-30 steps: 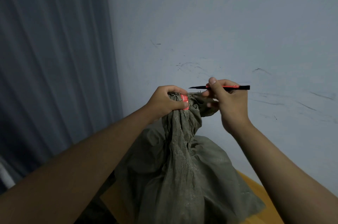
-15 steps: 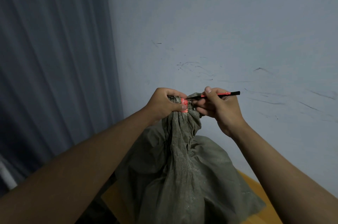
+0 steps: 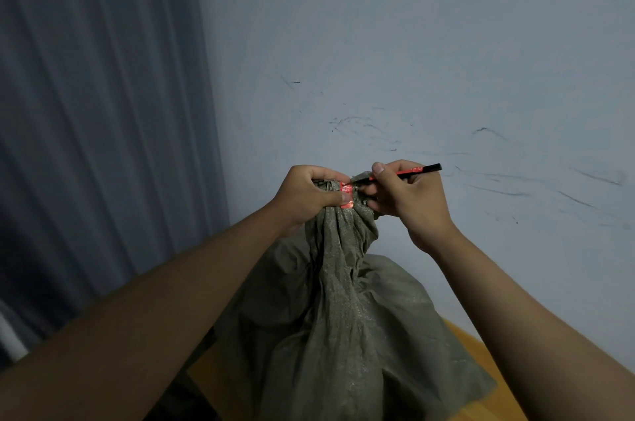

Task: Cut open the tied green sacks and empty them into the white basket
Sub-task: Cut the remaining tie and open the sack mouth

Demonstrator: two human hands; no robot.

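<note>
A green woven sack [image 3: 343, 324] stands upright in front of me, its neck gathered and bound with a red tie [image 3: 346, 195]. My left hand [image 3: 309, 193] grips the bunched neck just left of the tie. My right hand [image 3: 405, 195] pinches a thin red and black cutter [image 3: 417, 169], its dark tip reaching the top of the red tie. The sack's loose top edge pokes out between my two hands. The white basket is not in view.
A pale wall with scuff marks [image 3: 429, 76] rises close behind the sack. A grey curtain [image 3: 96, 111] hangs on the left. An orange-brown wooden surface [image 3: 481, 358] shows under the sack at lower right.
My right hand has lowered the cutter from above the sack's neck and brought its tip leftwards onto the red tie. My left hand has kept its grip on the neck.
</note>
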